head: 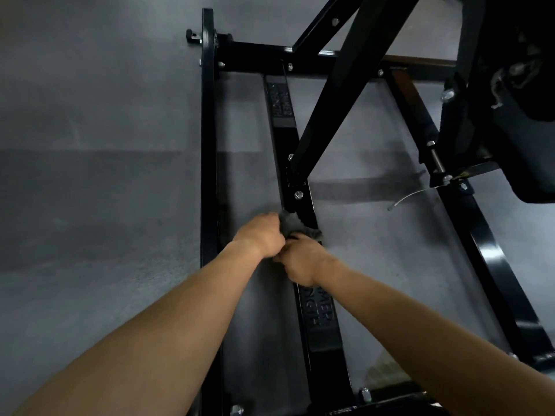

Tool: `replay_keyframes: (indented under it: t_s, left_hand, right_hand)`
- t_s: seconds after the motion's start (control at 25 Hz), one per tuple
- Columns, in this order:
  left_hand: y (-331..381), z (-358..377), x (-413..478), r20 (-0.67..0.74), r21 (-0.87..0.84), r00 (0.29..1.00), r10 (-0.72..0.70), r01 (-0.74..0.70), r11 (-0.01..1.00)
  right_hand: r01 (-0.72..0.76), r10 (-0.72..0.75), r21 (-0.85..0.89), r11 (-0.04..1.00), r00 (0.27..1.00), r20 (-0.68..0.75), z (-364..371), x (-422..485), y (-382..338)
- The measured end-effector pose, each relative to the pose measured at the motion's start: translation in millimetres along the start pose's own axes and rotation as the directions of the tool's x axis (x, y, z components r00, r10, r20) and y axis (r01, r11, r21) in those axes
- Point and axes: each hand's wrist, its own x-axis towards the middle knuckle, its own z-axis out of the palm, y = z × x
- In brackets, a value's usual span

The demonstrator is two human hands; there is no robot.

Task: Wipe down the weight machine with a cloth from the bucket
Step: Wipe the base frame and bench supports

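The black steel frame of the weight machine (279,121) lies low over a grey floor, with a centre rail running from the far crossbar toward me. A dark grey cloth (289,220) sits bunched on that centre rail just below a bolted joint. My left hand (260,234) grips the cloth's left part with curled fingers. My right hand (301,259) is pressed against the left one on the rail, fingers curled into the cloth's near edge. Most of the cloth is hidden under both hands. No bucket is in view.
A diagonal black strut (336,94) rises from the joint (298,194) just beyond the cloth. Side rails run at the left (208,145) and right (468,223). A dark padded part (510,121) hangs at the upper right. Grey floor (90,175) spreads to the left.
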Motion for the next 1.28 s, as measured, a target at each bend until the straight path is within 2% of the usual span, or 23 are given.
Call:
replay_keyframes:
  t_s: [0.2, 0.32, 0.44, 0.6, 0.68, 0.84, 0.96, 1.08, 1.12, 1.24, 1.28]
  left_hand:
    - [0.7, 4.6, 1.0, 0.013, -0.003, 1.0, -0.016, 0.016, 1.0]
    - [-2.9, 3.1, 4.4, 0.009, -0.006, 0.999, -0.04, 0.04, 0.999]
    - [-3.7, 5.8, 7.3, 0.012, 0.002, 0.999, -0.036, 0.036, 0.999]
    - [2.2, 7.6, 9.1, 0.022, -0.006, 0.999, -0.033, 0.033, 0.999]
    - [6.1, 6.8, 11.1, 0.012, -0.032, 1.0, -0.027, 0.027, 0.999]
    - [14.8, 11.1, 11.5, -0.012, -0.059, 1.0, 0.017, -0.018, 0.998]
    - [13.7, 17.1, 9.9, 0.001, -0.054, 0.998, 0.06, -0.06, 0.997]
    - [6.6, 20.9, 12.5, 0.026, -0.062, 0.996, 0.09, -0.089, 0.994]
    - [4.0, 21.4, 13.3, 0.026, -0.062, 0.995, 0.1, -0.098, 0.993]
    - [-0.6, 27.8, 12.5, 0.012, -0.013, 0.986, 0.168, -0.167, 0.986]
    - [-0.5, 30.9, 10.9, 0.021, 0.022, 0.98, 0.199, -0.2, 0.98]
  right_hand:
    - [-0.201, 0.215, 0.203, 0.958, 0.976, -0.046, -17.8, 27.3, 9.9]
    - [-0.13, 0.185, 0.271, 0.954, 0.965, -0.186, 6.8, 5.7, -16.4]
    - [-0.03, 0.171, 0.376, 0.926, 0.923, -0.346, 23.5, -10.3, -11.9]
    - [-0.063, 0.437, 0.641, 0.765, 0.782, -0.445, 9.0, 0.5, 7.2]
    - [-0.118, 0.529, 0.692, 0.712, 0.738, -0.419, 7.6, -1.0, 2.2]
    - [-0.212, 0.544, 0.633, 0.745, 0.743, -0.391, 19.9, -16.5, -10.5]
    - [-0.26, 0.636, 0.682, 0.684, 0.67, -0.383, 12.9, -0.8, -0.4]
    - [-0.351, 0.781, 0.772, 0.531, 0.555, -0.285, 6.9, 17.9, 18.9]
    - [-0.367, 0.79, 0.769, 0.523, 0.548, -0.276, 8.5, 18.8, 19.3]
    - [-0.352, 0.632, 0.566, 0.745, 0.644, -0.432, 24.4, 2.9, -1.2]
    - [-0.311, 0.59, 0.545, 0.778, 0.658, -0.467, 29.1, -6.4, -7.6]
